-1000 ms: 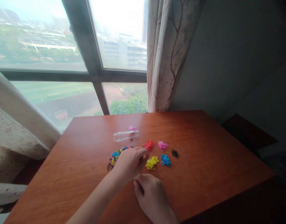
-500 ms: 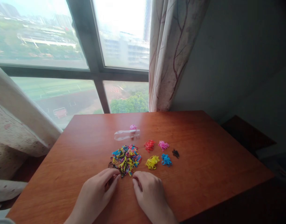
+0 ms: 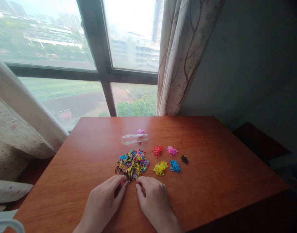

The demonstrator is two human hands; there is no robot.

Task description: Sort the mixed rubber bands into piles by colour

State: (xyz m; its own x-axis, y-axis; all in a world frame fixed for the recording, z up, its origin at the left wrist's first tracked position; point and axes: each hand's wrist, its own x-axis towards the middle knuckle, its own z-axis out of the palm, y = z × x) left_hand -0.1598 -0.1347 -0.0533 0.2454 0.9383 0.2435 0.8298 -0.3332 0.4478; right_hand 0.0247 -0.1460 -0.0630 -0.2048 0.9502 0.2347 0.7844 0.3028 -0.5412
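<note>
A mixed pile of small coloured rubber bands (image 3: pixel 133 163) lies on the wooden table, with black, yellow, blue, red and pink loops tangled together. At its near edge, on the left, my left hand (image 3: pixel 106 197) has thumb and forefinger pinched together. Opposite, my right hand (image 3: pixel 152 195) is closed in a similar pinch against the pile's near edge. What either pinch holds, if anything, is hidden or too small to make out. To the right are sorted heaps: red bands (image 3: pixel 157 150), pink bands (image 3: pixel 172 150), yellow bands (image 3: pixel 160 168), blue bands (image 3: pixel 175 166) and black bands (image 3: pixel 184 159).
Behind the pile a clear plastic container (image 3: pixel 131 139) lies on its side, with a pink object (image 3: pixel 141 131) just beyond it. The brown table (image 3: pixel 211 181) runs up to the window, and a curtain (image 3: pixel 182 64) hangs at the right. A pale curved object (image 3: pixel 7 223) shows at bottom left.
The whole view has shifted slightly, so things sit a little further right. Both hands stay at the pile's near edge, with their fingertips slightly closer together.
</note>
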